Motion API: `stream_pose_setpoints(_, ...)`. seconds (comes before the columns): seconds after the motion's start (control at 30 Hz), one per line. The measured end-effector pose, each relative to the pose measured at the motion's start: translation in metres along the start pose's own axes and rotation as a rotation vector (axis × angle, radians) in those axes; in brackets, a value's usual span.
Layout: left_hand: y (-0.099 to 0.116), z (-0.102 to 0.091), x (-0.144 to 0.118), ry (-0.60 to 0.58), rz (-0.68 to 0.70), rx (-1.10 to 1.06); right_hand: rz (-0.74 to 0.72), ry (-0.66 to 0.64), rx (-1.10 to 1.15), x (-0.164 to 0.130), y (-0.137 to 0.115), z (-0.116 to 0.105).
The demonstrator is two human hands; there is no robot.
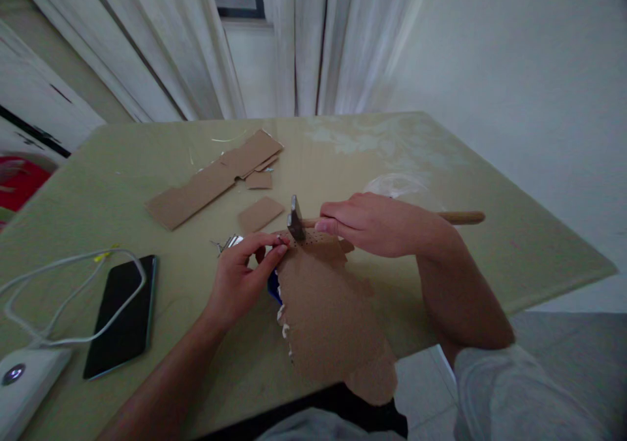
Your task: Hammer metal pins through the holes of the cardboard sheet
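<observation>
My right hand is wrapped round the wooden handle of a hammer, whose metal head rests on or just above the far edge of a cardboard piece. Rows of small dark holes run along that edge. Beside the hammer head, my left hand pinches something small at the cardboard's far left corner; its kind is too small to make out. White lacing or lumps line the cardboard's left edge, and a blue thing shows partly beneath it. Shiny metal pieces lie just beyond my left hand.
Long cardboard strips and a small cardboard scrap lie farther back on the table. A black phone, a white cable and a white device are at the left. Clear plastic lies behind my right hand.
</observation>
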State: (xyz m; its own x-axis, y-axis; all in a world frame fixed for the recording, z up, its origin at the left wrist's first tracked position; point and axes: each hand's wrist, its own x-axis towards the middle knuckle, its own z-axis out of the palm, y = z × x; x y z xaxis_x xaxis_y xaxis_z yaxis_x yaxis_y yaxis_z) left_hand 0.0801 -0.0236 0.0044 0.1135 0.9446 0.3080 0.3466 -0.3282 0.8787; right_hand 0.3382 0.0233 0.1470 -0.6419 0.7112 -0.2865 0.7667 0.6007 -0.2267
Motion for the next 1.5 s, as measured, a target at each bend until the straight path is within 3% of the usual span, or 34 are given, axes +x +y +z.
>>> stream_pose_setpoints(0.23, 0.007, 0.001, 0.002, 0.008, 0.156, 0.036, -0.009, 0.013, -0.015, 0.001, 0.0, 0.001)
stream_pose_setpoints(0.47, 0.011, 0.0, 0.001, 0.005, 0.264, 0.094, -0.102, 0.216, 0.111, -0.008, 0.002, -0.006)
stream_pose_setpoints(1.5, 0.016, 0.002, 0.002, 0.004, 0.27, 0.126, -0.11, 0.213, 0.126, -0.012, -0.011, -0.005)
